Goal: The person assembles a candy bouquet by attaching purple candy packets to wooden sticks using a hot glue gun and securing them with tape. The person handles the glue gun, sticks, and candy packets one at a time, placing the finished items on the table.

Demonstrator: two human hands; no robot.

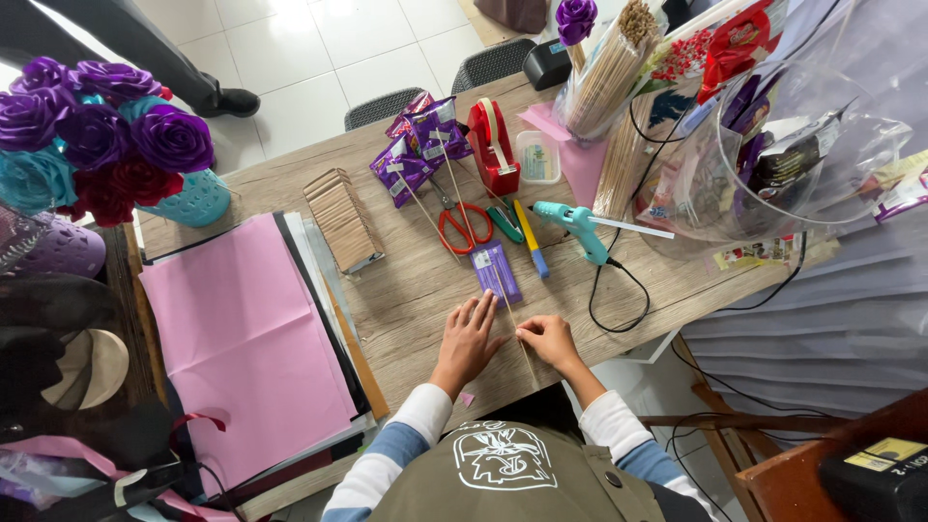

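My left hand (pixel 467 340) lies flat on the wooden table (pixel 406 290), fingers spread, close to a thin wooden skewer (pixel 510 314). My right hand (pixel 547 338) pinches that skewer near its lower part. The skewer's far end is stuck to a small purple snack packet (pixel 496 271) lying just beyond my hands. Both hands sit near the table's front edge.
Red-handled scissors (pixel 464 224), a blue-and-yellow cutter (pixel 530 249), a teal glue gun (pixel 580 228) with black cord, a red tape dispenser (pixel 493 145) and purple packets on sticks (pixel 418 150) lie beyond. Pink paper sheets (pixel 242 338) cover the left. Purple ribbon roses (pixel 97 126) stand far left.
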